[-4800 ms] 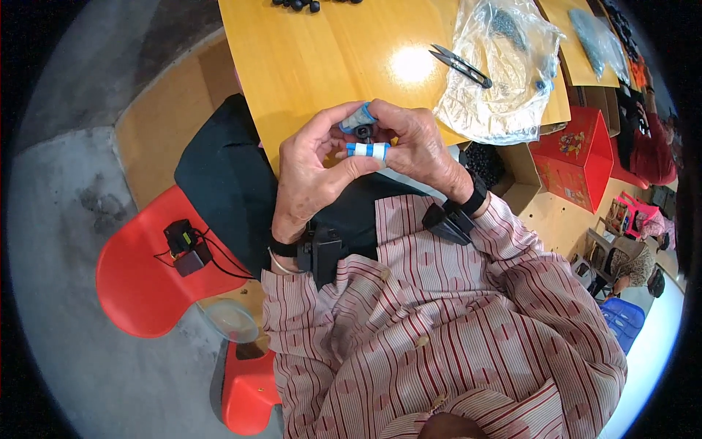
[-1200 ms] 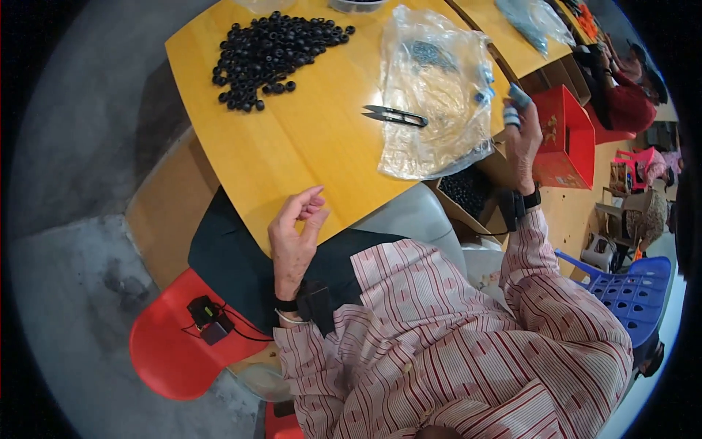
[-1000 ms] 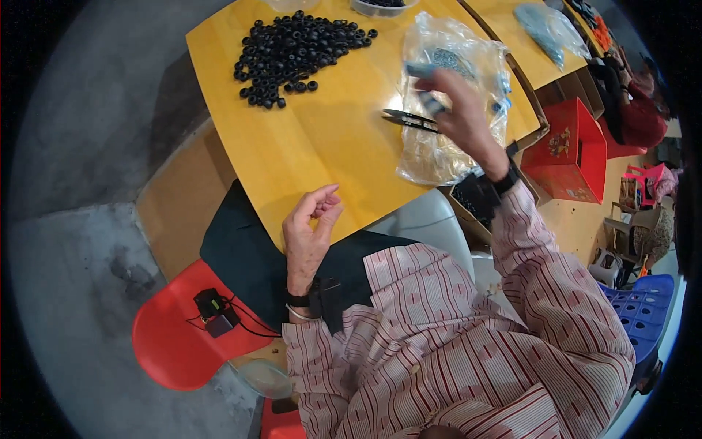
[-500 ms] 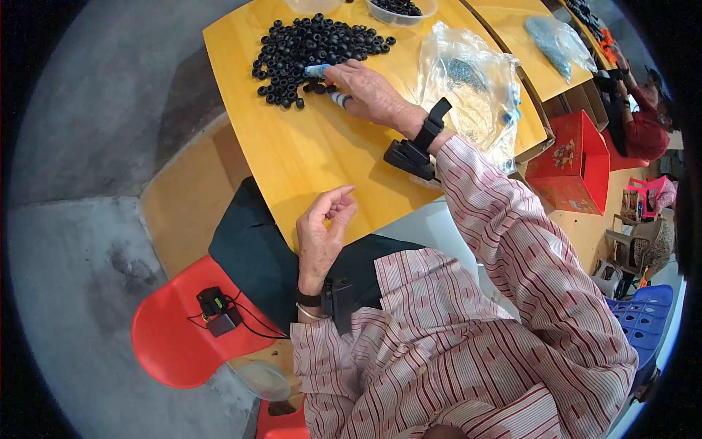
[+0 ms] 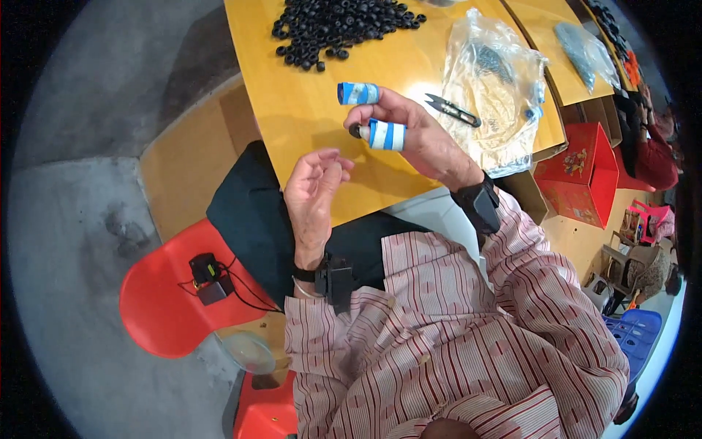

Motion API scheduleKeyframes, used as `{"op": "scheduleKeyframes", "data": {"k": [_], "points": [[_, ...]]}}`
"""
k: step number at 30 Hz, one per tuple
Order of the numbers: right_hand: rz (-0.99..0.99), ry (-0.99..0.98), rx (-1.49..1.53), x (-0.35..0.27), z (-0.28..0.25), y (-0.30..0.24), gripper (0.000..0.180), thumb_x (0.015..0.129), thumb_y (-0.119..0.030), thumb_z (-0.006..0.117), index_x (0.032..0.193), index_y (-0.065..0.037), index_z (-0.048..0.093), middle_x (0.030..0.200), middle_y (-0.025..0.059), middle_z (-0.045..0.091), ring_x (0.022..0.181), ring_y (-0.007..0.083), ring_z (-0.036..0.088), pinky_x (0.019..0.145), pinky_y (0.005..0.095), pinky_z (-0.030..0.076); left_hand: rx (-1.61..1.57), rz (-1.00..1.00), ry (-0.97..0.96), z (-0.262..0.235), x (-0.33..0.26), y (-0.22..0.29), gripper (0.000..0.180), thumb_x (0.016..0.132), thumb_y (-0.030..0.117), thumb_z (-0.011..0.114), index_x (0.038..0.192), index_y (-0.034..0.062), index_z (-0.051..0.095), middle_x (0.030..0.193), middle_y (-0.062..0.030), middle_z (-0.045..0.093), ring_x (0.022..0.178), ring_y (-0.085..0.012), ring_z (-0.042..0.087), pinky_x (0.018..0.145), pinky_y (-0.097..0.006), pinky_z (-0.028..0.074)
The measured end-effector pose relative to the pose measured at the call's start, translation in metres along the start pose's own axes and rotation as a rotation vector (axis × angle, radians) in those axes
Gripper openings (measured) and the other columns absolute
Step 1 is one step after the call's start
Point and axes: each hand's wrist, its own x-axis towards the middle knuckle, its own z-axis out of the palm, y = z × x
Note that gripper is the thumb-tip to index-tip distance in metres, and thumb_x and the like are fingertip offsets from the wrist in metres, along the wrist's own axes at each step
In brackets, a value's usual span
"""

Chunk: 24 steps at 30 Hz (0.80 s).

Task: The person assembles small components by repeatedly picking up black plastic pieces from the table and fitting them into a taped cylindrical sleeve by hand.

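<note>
While R hand (image 5: pixel 420 143) hovers over yellow table (image 5: pixel 307 124), taped thumb + finger pinch small black rubber ring (image 5: pixel 355 132).
L hand (image 5: pixel 313 196) just below, fingers loosely curled, holding nothing; ring pile (image 5: pixel 336 25) at far edge.

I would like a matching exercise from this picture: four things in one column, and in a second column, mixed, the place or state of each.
Things:
1. black rubber rings
2. thread snips
3. right hand
4. left hand

Places or states:
a. empty, fingers curled, above the table's near edge
b. heaped at the table's far side
c. pinching one small black ring, fingertips taped blue
d. lying beside the clear plastic bag

Pairs: 1-b, 2-d, 3-c, 4-a
</note>
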Motion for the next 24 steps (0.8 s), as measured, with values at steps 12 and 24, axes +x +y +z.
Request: {"op": "scheduleKeyframes", "data": {"k": [12, 24], "points": [[0.042, 0.015, 0.098, -0.017, 0.022, 0.03, 0.053, 0.082, -0.007, 0.065, 0.131, -0.004, 0.045, 0.106, -0.0001, 0.06, 0.099, 0.0084, 0.055, 0.088, 0.0246, 0.045, -0.264, 0.055, -0.039, -0.002, 0.001, -0.006, 0.024, 0.086, -0.002, 0.058, 0.109, -0.0012, 0.051, 0.103, -0.0094, 0.061, 0.091, -0.0132, 0.057, 0.084, -0.026, 0.044], [-0.17, 0.354, -0.532, -0.061, -0.038, -0.014, 0.028, 0.09, -0.006, 0.055, 0.117, 0.0, 0.058, 0.1, 0.0045, 0.063, 0.092, 0.0123, 0.06, 0.082, 0.0271, 0.048, -0.137, 0.027, -0.069, -0.005, -0.008, -0.004, 0.021, 0.086, 0.003, 0.059, 0.104, -0.0029, 0.053, 0.092, -0.0053, 0.055, 0.085, -0.0112, 0.051, 0.079, -0.023, 0.04]]}}
